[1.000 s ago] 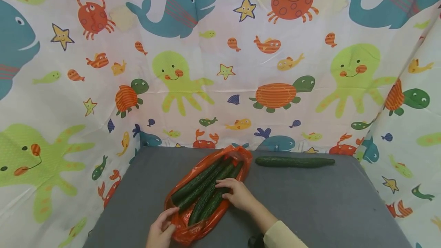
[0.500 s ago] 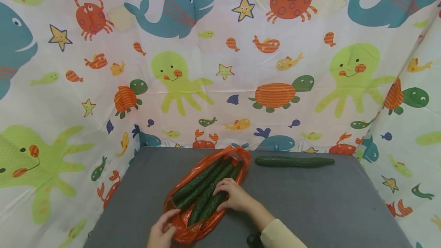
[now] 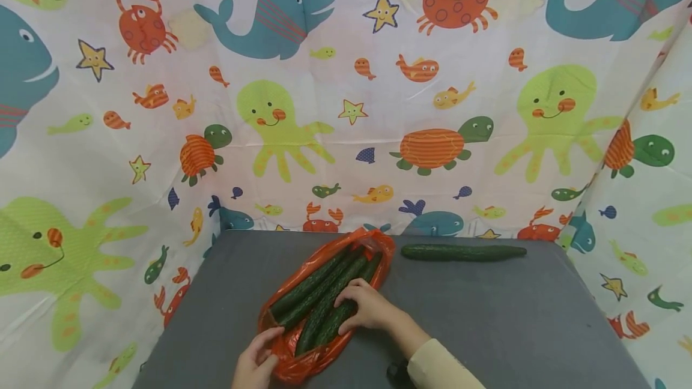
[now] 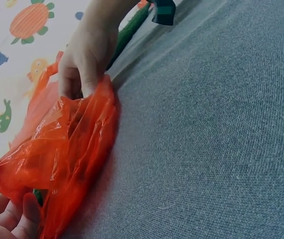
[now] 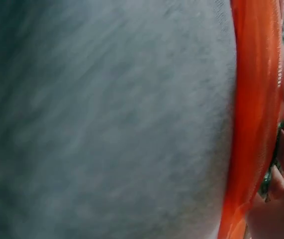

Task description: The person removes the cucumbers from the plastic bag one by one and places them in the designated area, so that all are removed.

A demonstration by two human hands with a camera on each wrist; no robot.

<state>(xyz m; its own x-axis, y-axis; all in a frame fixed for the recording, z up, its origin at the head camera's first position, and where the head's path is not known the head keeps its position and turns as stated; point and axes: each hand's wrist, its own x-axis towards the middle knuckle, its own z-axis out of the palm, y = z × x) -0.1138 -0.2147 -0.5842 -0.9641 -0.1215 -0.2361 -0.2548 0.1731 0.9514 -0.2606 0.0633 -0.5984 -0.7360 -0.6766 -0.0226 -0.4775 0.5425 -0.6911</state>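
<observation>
A white cloth [image 3: 313, 110] printed with sea creatures rises behind the orange bag and on both sides of it. Beneath the bag spreads a grey table [image 3: 486, 317]. The orange bag [image 3: 292, 370] itself lies slantwise, its mouth gaping upward. Inside it rest four dark green cucumbers [image 3: 303, 290] side by side, along its length. A lone cucumber [image 3: 464, 253] lies to the right of the bag's far end, well apart from those inside. A pale sleeve [image 3: 440, 365] is at the bag's near right. The right hand [image 3: 373, 308] reaches over the bag's right edge, partly closed, fingers and thumb curved round the rightmost cucumber in it. The left hand [image 3: 254, 362], half closed, holds the bag's near left edge between fingers and thumb. A small dark object [image 3: 399, 375], unclear in shape, sits near the right wrist, nearer than the bag.
</observation>
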